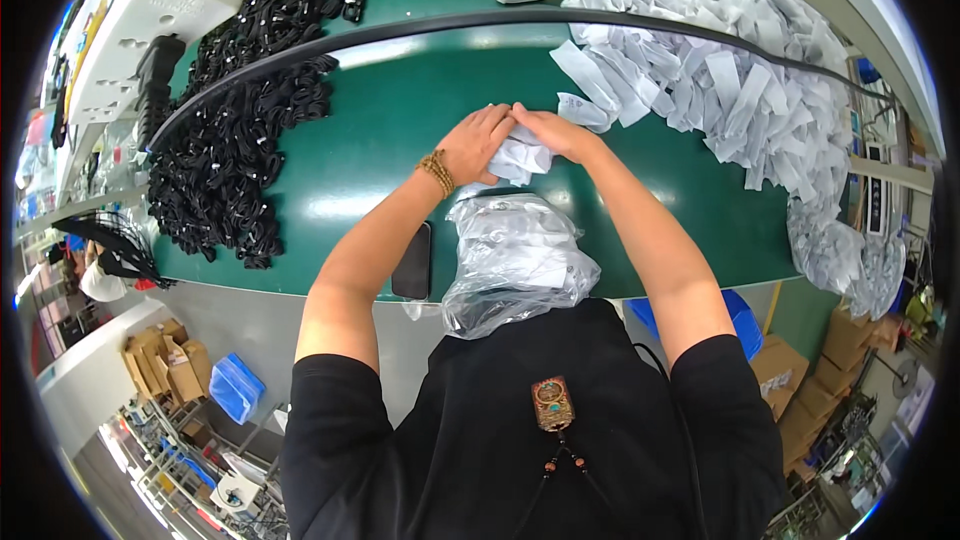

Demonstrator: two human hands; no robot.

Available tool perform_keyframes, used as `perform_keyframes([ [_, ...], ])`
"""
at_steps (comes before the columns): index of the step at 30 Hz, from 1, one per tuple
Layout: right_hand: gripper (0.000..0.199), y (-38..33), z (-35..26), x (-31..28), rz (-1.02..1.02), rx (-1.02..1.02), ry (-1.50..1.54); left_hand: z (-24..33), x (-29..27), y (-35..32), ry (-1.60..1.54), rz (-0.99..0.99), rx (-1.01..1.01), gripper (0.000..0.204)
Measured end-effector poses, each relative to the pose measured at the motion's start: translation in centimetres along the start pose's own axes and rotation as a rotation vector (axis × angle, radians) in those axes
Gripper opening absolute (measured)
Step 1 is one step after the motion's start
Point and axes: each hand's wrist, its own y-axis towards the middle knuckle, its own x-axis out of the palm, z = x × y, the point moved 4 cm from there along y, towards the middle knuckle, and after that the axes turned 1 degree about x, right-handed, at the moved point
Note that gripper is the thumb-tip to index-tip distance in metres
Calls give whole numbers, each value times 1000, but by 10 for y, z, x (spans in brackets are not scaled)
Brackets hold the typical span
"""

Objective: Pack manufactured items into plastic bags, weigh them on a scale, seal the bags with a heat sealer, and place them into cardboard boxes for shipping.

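A small stack of white packets (521,156) lies on the green table, pressed between my two hands. My left hand (474,146), with a beaded bracelet at the wrist, curves over its left and far side, fingers closed against it. From the right, my right hand (560,132) closes in on the same stack, and its fingertips meet the left hand's at the top. Just nearer to me, a clear plastic bag (520,250) filled with white packets rests at the table's front edge. A dark phone (412,262) lies left of the bag.
Bundled black cables (235,140) are heaped on the left. A large pile of white packets (700,50) covers the far right, spilling toward the table's right end. A thick black cable (450,24) arches across the table beyond my hands. A white power strip (150,25) stands far left.
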Motion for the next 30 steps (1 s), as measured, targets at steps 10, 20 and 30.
perform_keyframes([
  [10, 23, -111, -42, -29, 543, -292, 224, -13, 1, 22, 141, -119, -114, 72],
  [20, 59, -200, -77, 29, 433, -325, 347, 42, -70, -21, -1282, 257, -509, 47],
  [30, 59, -195, -124, 75, 158, -379, 738, 158, -148, -28, -169, 405, -238, 86],
])
